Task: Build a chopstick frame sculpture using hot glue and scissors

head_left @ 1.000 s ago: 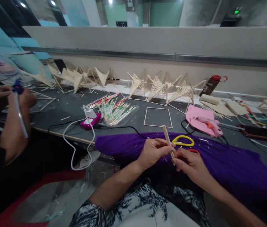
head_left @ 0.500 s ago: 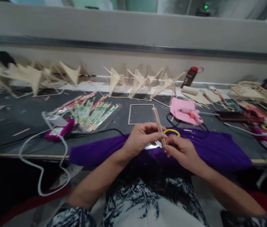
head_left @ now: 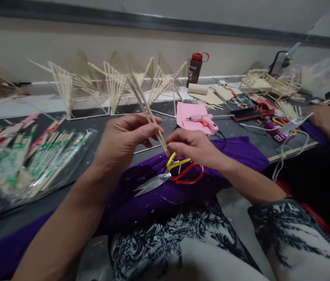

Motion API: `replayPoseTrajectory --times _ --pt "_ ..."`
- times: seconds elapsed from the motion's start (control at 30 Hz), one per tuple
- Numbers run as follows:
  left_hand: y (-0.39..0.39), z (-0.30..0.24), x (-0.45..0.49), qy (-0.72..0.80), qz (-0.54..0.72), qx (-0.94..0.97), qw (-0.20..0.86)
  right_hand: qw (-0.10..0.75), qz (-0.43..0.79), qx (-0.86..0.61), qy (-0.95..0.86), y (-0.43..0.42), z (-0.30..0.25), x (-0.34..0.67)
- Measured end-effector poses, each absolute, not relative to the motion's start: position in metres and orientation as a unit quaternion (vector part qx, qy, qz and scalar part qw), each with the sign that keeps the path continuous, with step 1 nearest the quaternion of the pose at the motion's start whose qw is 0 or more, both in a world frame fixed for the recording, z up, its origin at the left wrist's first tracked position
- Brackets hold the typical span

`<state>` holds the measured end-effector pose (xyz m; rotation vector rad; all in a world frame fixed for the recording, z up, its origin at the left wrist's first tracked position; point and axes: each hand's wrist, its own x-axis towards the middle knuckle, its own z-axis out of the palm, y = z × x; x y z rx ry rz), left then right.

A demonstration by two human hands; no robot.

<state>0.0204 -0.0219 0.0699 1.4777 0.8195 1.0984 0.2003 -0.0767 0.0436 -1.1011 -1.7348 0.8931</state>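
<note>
Several thin wooden sticks (head_left: pixel 141 97) stand tilted in a small bundle, held between the thumb and fingers of my left hand (head_left: pixel 121 136). My right hand (head_left: pixel 196 147) is closed in a pinch at the bundle's lower end. Just beneath the hands, open scissors (head_left: pixel 155 184) with one yellow and one red handle lie on a purple cloth (head_left: pixel 241 150). The cloth drapes over the table's front edge, and small wood scraps are scattered on it.
Plastic-wrapped chopsticks (head_left: pixel 54 156) lie at left. Stick-built models (head_left: pixel 115 84) line the back, beside a red-capped bottle (head_left: pixel 194 68). A pink glue gun (head_left: pixel 207 121) rests on pink cloth (head_left: pixel 187 111), near a phone (head_left: pixel 247 113). Another person's hand (head_left: pixel 321 114) is at far right.
The view has swung right and closer. My hands still hold the sticks, and the scissors below them now show almost fully. Another person's hands have come into view at right.
</note>
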Motion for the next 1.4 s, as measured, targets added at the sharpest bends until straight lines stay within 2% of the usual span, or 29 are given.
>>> replayPoseTrajectory --times 0.13,0.23,0.37,0.5,0.73,1.0,1.1,1.2,1.4 --pt "0.001 0.063 0.012 0.355 0.484 0.586 0.544 0.431 0.129 -0.626 -0.637 -0.047 0.041 0.278" --pt "0.013 0.053 0.005 0.358 0.509 0.557 0.550 0.297 0.002 -0.756 -0.584 -0.028 0.026 0.337" --pt "0.020 0.043 0.003 0.370 0.517 0.548 0.544 0.134 0.024 -0.831 -0.539 -0.010 0.005 0.364" --pt "0.026 0.036 0.005 0.384 0.507 0.540 0.551 0.093 0.077 -0.843 -0.524 -0.002 -0.004 0.361" --pt "0.031 0.029 0.004 0.391 0.494 0.538 0.560 0.159 0.096 -0.833 -0.522 -0.003 -0.004 0.370" --pt "0.030 0.029 0.005 0.388 0.495 0.535 0.564 0.348 0.143 -0.813 -0.445 -0.002 -0.003 0.370" --pt "0.030 0.030 0.005 0.390 0.497 0.532 0.564 0.457 0.169 -0.752 -0.444 -0.004 0.003 0.362" --pt "0.030 0.032 0.004 0.385 0.506 0.530 0.560 0.550 0.133 -0.676 -0.472 -0.009 0.014 0.350" --pt "0.030 0.044 -0.004 0.396 0.543 0.502 0.544 0.594 0.179 -0.590 -0.517 -0.017 0.044 0.322"
